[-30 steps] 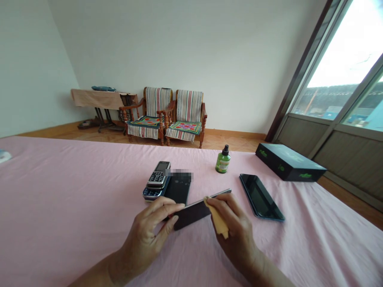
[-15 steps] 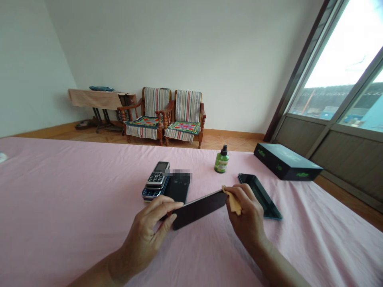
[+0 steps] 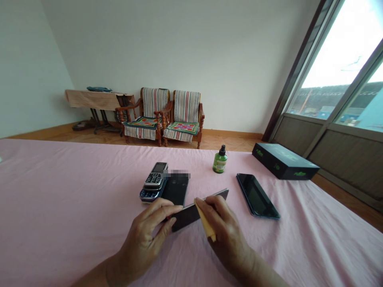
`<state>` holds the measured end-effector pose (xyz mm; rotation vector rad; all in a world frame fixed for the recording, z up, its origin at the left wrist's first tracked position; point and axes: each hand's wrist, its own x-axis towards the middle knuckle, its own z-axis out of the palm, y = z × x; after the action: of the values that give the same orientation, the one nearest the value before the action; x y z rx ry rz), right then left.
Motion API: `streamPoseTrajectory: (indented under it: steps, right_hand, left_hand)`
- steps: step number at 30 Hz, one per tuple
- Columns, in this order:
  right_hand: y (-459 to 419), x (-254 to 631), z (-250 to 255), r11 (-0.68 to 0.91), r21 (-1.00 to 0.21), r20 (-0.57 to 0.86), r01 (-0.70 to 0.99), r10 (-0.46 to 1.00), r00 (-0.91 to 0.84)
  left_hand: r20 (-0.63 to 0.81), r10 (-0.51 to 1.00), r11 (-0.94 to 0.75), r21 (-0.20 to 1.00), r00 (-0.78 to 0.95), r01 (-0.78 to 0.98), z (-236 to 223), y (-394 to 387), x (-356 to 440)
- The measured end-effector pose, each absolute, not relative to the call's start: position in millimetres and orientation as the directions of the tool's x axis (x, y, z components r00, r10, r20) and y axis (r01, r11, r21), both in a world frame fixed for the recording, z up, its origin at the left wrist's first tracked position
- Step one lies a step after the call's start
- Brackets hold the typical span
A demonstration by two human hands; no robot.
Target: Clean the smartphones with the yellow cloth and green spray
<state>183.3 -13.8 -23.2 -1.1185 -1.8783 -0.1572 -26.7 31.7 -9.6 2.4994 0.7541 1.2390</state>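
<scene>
My left hand (image 3: 149,235) pinches one end of a dark smartphone (image 3: 186,219), which is tilted up on its long side. Folded in the fingers of my right hand (image 3: 227,231) is a small yellow cloth (image 3: 206,224), pressed against the phone's upper edge near its middle. Part of the phone is hidden behind the right hand. Just beyond my left hand, a silver keypad phone (image 3: 156,176) lies on a blue phone (image 3: 149,195), beside a flat black device (image 3: 177,189). Right of my right hand rests another smartphone (image 3: 257,196), its dark screen facing up.
A green spray bottle (image 3: 220,160) stands upright beyond the hands. At the far right is a black box (image 3: 284,161) with green lettering. Everything lies on a pink cloth (image 3: 74,207). Two wooden armchairs (image 3: 184,111) and a covered table (image 3: 92,99) stand against the wall.
My right hand has slid the yellow cloth leftward along the phone's edge, from the far end to near the middle. My left hand keeps its grip. The view has shifted slightly.
</scene>
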Motion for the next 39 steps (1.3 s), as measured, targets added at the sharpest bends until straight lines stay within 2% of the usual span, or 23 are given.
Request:
streamPoseTrajectory:
  steps: [11,15,19,23,30,39]
  right_hand:
    - [5,224,-30,0.338,-0.464,0.758,0.819,0.63,0.17]
    - [10,230,-31,0.261,-0.607,0.696,0.751,0.631,0.343]
    - [13,231,-32,0.192,-0.703,0.58,0.685,0.711,0.397]
    - [14,234,-33,0.115,-0.658,0.502,0.744,0.803,0.32]
    - [15,237,-41,0.082,-0.558,0.455,0.826,0.862,0.221]
    - [11,239,-37,0.054,-0.528,0.376,0.848,0.91,0.175]
  left_hand:
    - [0.699,0.542,-0.839,0.418,0.466,0.349,-8,30,-24]
    - [0.714,0.54,-0.839,0.412,0.446,0.356,-8,30,-22]
    - [0.705,0.552,-0.831,0.421,0.445,0.364,-10,33,-22]
    - [0.705,0.559,-0.827,0.43,0.437,0.363,-10,32,-23]
    - [0.711,0.537,-0.841,0.412,0.454,0.35,-9,28,-23]
    - [0.745,0.52,-0.848,0.39,0.418,0.359,-15,30,-24]
